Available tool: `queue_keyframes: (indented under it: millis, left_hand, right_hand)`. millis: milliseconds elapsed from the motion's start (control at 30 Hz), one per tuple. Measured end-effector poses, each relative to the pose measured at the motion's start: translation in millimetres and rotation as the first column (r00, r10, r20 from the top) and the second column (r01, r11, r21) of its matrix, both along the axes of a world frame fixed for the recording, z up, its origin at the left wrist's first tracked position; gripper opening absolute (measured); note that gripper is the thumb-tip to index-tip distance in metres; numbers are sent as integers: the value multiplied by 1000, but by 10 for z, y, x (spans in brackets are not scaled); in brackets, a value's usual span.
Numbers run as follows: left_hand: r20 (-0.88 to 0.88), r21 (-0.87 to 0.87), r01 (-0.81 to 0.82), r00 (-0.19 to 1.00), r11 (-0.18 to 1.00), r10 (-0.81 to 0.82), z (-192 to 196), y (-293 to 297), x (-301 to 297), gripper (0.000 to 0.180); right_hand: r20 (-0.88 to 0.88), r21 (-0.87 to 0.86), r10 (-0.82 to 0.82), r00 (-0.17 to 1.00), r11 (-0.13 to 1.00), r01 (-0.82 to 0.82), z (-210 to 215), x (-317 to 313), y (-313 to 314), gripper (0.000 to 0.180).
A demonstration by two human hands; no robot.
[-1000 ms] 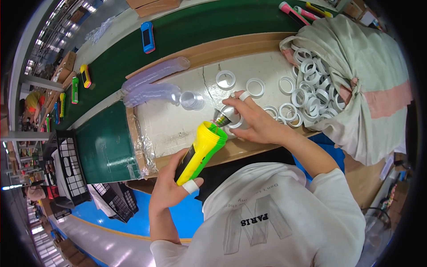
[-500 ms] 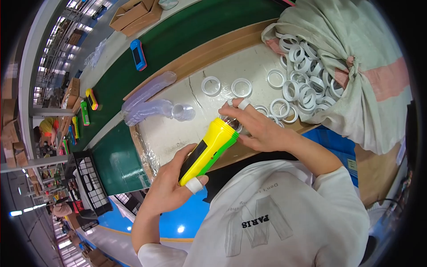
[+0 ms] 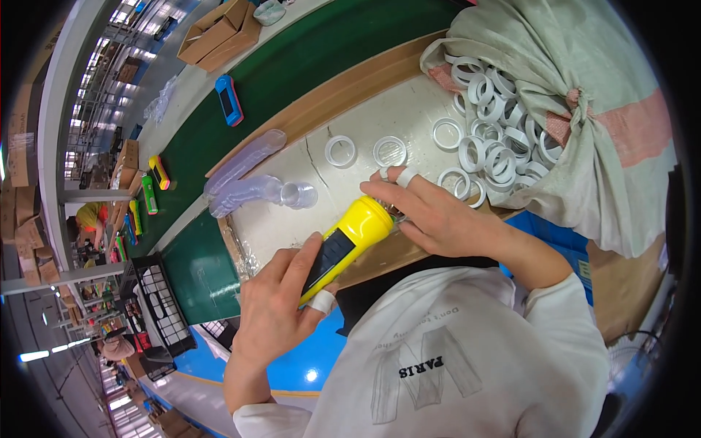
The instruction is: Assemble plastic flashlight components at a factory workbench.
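A yellow flashlight (image 3: 369,223) with a dark panel on its side lies slantwise between my hands, its wide head up and to the right. My left hand (image 3: 274,306) is wrapped round the lower body, a white band on its thumb. At the head end my right hand (image 3: 445,219) closes its fingers on a shiny part, mostly hidden by the fingers; white bands circle two of them. Beyond the flashlight, a white ring (image 3: 327,151) and a second ring (image 3: 376,152) lie flat on the pale tray board (image 3: 314,226).
Many white rings (image 3: 500,164) spill from a tied woven sack (image 3: 628,146) at the right. Nested clear plastic cups (image 3: 248,196) lie on the left of the board. Past its cardboard edge, a green conveyor belt (image 3: 307,69) carries a blue-and-pink flashlight (image 3: 229,101). A black crate (image 3: 157,303) stands left.
The flashlight has been rolled in my hands: its dark panel now faces up and its green side is out of sight. Both hands stay on it.
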State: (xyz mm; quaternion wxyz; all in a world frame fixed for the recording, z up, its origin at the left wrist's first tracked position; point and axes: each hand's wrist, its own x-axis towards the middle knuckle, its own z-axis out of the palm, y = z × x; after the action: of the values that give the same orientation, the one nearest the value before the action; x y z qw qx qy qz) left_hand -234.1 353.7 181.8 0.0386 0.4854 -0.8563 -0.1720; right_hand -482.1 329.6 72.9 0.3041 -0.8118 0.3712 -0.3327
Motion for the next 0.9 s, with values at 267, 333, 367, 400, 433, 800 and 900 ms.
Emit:
queue_keyframes:
  millis: [267, 333, 367, 400, 433, 800, 900]
  left_hand:
    - [65, -147, 102, 994, 984, -93, -66, 60, -8, 61]
    - [-94, -116, 94, 990, 989, -105, -121, 46, 91, 60]
    - [-250, -82, 95, 962, 992, -113, -176, 39, 136, 60]
    - [-346, -49, 82, 934, 995, -94, -257, 45, 161, 58]
    - [-391, -29, 93, 915, 995, -97, -296, 62, 133, 58]
    - [-491, 111, -3, 869, 994, 57, -718, -127, 42, 63]
    - [163, -545, 257, 966, 799, -199, -786, -225, -48, 60]
  right_hand:
    - [-144, -182, 131, 981, 971, -157, 225, -37, -46, 69]
    - [-36, -209, 211, 977, 954, -214, 230, -120, -134, 70]
    - [72, -237, 287, 955, 935, -263, 229, -145, -152, 72]
    - [127, -263, 281, 951, 934, -241, 226, -104, -147, 69]
    - [258, -203, 286, 923, 950, -238, 188, -9, -77, 60]
    - [466, 225, -149, 872, 973, 47, -93, 356, -71, 37]
    - [604, 791, -598, 526, 532, -304, -375, 444, -195, 34]
